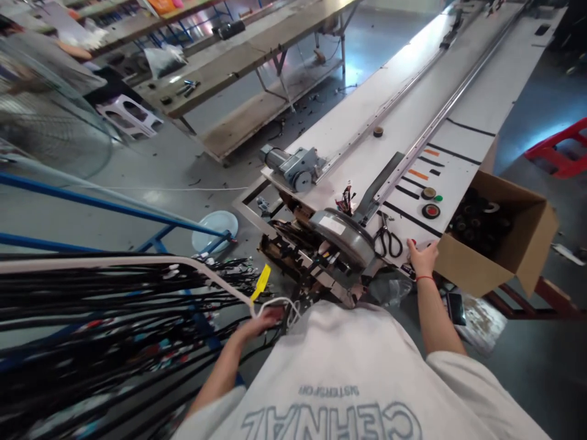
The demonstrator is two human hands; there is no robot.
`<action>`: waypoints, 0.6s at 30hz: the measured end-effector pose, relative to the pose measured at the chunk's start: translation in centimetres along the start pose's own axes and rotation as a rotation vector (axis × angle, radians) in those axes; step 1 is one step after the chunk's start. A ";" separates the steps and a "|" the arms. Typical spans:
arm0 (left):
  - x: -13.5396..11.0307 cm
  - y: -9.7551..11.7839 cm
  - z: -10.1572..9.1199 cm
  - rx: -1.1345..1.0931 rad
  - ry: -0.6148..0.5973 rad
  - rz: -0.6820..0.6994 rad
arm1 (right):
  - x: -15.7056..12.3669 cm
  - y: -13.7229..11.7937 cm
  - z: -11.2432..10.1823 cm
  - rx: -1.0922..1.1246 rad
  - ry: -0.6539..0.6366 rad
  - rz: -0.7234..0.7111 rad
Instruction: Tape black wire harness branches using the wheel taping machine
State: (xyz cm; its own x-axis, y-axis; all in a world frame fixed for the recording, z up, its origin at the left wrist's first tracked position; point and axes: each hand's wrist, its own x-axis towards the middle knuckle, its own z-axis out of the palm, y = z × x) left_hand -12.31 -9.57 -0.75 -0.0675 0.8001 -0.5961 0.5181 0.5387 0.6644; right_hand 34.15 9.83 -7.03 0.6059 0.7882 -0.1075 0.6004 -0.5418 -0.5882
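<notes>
My left hand is low, left of the machine end of the long table, blurred, with its fingers partly hidden. White cord loops around it, and dark cables pass beside it. A yellow tag hangs on the pale cord just above. My right hand rests on the near edge of the white tabletop, thumb and fingers apart. By its thumb lies a small red thing. Black-handled scissors lie to its left, and tape rolls sit beyond it.
A cardboard box holding dark rolls adjoins the table on the right. A round grey housing and a motor sit at the near end. Cable bundles hang on a blue rack at left. A person is at far left.
</notes>
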 end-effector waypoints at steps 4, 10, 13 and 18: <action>8.1 7.5 -0.8 -0.208 -0.181 0.015 | -1.4 -0.8 0.0 0.038 0.008 0.100; 10.5 12.3 4.0 0.086 -0.123 0.255 | -1.3 -1.6 -0.1 -0.032 0.074 0.168; 9.0 12.5 4.0 0.194 -0.043 0.329 | -1.5 -1.3 0.2 -0.026 0.097 0.148; 7.9 12.5 3.4 0.206 -0.019 0.368 | -1.4 -1.1 0.2 -0.001 0.096 0.146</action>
State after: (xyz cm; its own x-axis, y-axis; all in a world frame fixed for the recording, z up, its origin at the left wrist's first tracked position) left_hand -3.44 2.61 1.29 0.1688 0.9232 -0.3453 0.6645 0.1522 0.7316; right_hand 32.55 9.35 -6.37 0.7342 0.6693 -0.1145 0.5028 -0.6492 -0.5708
